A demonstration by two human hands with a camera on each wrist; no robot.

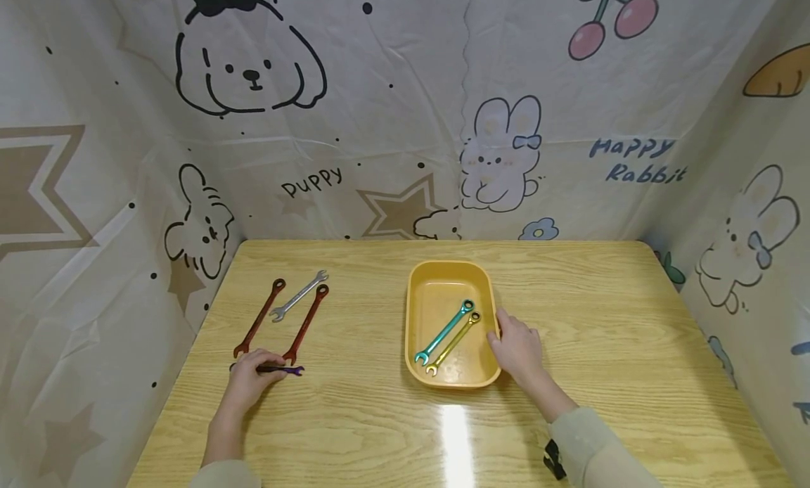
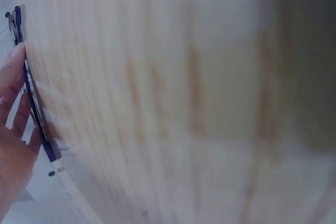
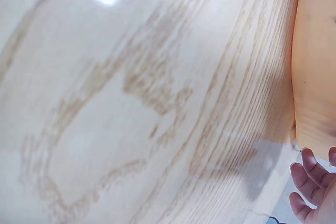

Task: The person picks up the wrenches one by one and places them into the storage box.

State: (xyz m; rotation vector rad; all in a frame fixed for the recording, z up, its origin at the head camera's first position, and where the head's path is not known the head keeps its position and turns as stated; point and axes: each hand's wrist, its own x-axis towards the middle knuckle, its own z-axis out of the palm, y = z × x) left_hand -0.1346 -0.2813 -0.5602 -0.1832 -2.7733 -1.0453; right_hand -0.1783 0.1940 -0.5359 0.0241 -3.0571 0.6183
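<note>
At the table's left front, my left hand [image 1: 248,379] pinches a dark purple wrench [image 1: 294,370]. The left wrist view shows this wrench [image 2: 32,90] edge-on, with fingertips along its shaft. Just beyond the hand lie two red wrenches [image 1: 258,320] and a silver open-end wrench [image 1: 300,296]. My right hand [image 1: 520,346] holds the right rim of a yellow tray [image 1: 450,384], its thumb over the edge. Inside the tray, a teal wrench [image 1: 444,332] and a yellow-green wrench [image 1: 453,343] lie side by side at a slant. The right wrist view catches bent fingers [image 3: 310,179] beside the tray wall.
The wood-grain table [image 1: 354,432] is bounded by a printed cloth [image 1: 380,122] at the back and both sides. A small black object [image 1: 554,460] shows beside the right sleeve [image 1: 595,449].
</note>
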